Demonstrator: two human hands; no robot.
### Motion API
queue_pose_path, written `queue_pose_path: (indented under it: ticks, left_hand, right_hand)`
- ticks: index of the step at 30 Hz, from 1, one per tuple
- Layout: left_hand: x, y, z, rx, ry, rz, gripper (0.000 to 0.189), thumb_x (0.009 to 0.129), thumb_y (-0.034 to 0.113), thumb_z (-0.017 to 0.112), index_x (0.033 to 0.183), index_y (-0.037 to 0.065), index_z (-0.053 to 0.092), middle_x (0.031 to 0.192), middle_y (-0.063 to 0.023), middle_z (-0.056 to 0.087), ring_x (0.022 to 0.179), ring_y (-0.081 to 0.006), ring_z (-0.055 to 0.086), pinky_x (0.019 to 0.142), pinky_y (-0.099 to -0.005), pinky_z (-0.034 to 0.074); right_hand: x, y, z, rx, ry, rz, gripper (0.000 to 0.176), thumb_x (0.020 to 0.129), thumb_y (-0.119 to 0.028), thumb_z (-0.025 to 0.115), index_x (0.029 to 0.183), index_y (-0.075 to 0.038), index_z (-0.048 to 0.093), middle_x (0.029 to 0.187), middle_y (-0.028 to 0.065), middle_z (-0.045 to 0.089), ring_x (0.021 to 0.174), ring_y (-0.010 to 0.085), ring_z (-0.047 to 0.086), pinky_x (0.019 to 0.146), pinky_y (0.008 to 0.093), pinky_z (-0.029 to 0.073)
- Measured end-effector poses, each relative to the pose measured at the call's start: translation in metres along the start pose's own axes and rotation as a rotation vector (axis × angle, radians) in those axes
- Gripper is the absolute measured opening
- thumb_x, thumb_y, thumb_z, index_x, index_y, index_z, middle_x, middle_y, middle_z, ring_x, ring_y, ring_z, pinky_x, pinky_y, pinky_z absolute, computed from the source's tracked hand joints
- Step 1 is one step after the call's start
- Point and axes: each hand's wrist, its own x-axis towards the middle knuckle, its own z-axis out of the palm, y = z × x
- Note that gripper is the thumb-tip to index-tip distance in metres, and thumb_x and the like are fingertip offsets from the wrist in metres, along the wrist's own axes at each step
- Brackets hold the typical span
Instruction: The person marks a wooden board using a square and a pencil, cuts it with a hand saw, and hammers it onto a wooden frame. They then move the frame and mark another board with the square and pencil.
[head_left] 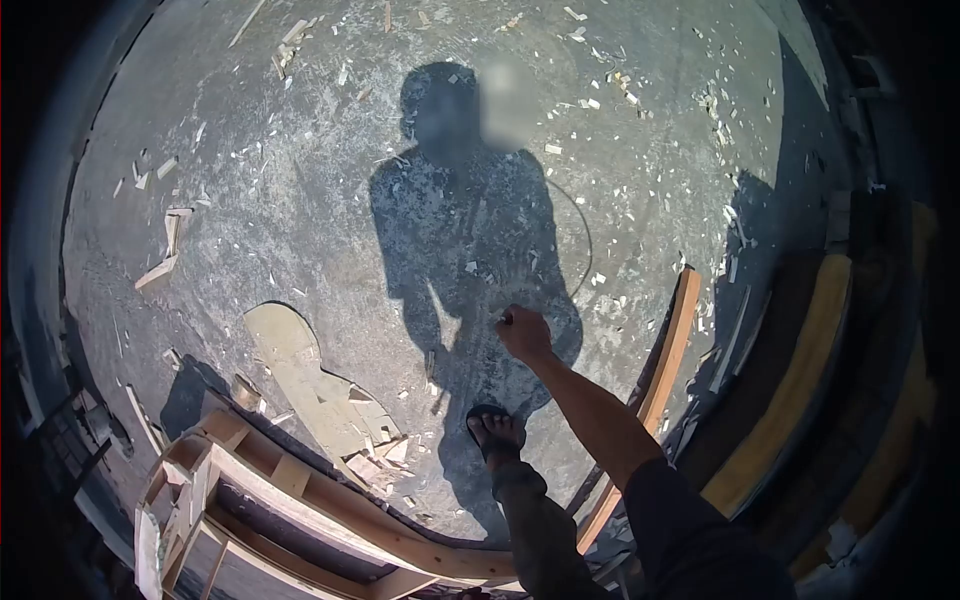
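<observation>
My right hand [525, 335] is closed, held out over the concrete floor [330, 210] at the end of a bare forearm from the lower right. Its fingers are curled in; something small may be between thumb and finger, but I cannot make it out. Just below the hand is my foot in a dark sandal [497, 430]. A long wooden board [672, 345] lies to the right of the hand. The left hand does not show. At the lower left stands a wooden frame [300, 490] with curved rails and cross pieces.
A pale curved sheet of board [310, 375] lies on the floor with broken wood scraps [380, 455] at its lower end. Small offcuts [165, 245] and chips are scattered about. Stacked dark and yellowish lengths [790, 390] line the right side. A person's shadow falls ahead.
</observation>
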Motion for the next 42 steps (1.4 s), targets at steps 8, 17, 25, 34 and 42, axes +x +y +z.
queue_pose_path:
  ticks: [8,17,25,34,42]
  left_hand:
    - [-0.076,0.148,0.089,0.161,0.074,0.348,0.032,0.105,0.024,0.047,0.115,0.001,0.067,0.102,-0.0111,0.07,0.089,-0.0221,0.067,0.08,-0.0337,0.054]
    - [0.047,0.207,0.104,1.227,0.005,0.619,0.029,0.096,0.018,0.056,0.118,0.002,0.064,0.117,-0.0218,0.066,0.113,-0.0395,0.06,0.097,-0.0441,0.048]
    - [0.061,0.224,0.1,1.018,-0.069,0.495,0.031,0.095,0.02,0.058,0.121,0.005,0.065,0.119,-0.0211,0.066,0.113,-0.0387,0.061,0.096,-0.0432,0.049]
    - [0.094,0.21,0.111,0.845,-0.162,0.436,0.031,0.101,0.024,0.055,0.115,0.0,0.067,0.099,-0.0153,0.074,0.092,-0.0232,0.072,0.085,-0.0347,0.055]
    - [0.182,0.271,0.172,0.757,-0.053,0.425,0.028,0.096,0.026,0.056,0.107,0.004,0.07,0.094,-0.0147,0.075,0.091,-0.032,0.072,0.081,-0.0394,0.055]
  right_hand:
    - [-0.063,0.031,0.006,0.336,-0.036,0.025,0.026,0.087,-0.022,0.064,0.109,-0.009,0.071,0.088,0.0159,0.073,0.087,0.0344,0.071,0.08,0.0428,0.055]
    - [0.105,-0.007,0.028,0.028,0.349,0.121,0.031,0.09,-0.021,0.062,0.115,-0.001,0.062,0.106,0.0225,0.066,0.101,0.0435,0.066,0.088,0.0505,0.054]
    - [0.1,-0.04,0.024,-0.013,0.171,0.122,0.025,0.087,-0.02,0.066,0.098,0.002,0.066,0.094,0.0195,0.068,0.088,0.0372,0.07,0.079,0.0455,0.058]
    - [-0.042,-0.086,-0.042,1.768,-0.062,0.534,0.009,0.089,-0.01,0.054,0.091,-0.006,0.062,0.076,0.0097,0.061,0.063,0.019,0.061,0.058,0.0361,0.054]
    - [0.049,-0.058,-0.169,1.217,-0.186,0.406,0.009,0.089,-0.019,0.055,0.088,-0.011,0.061,0.061,-0.0062,0.042,0.045,0.0048,0.031,0.04,0.0241,0.025]
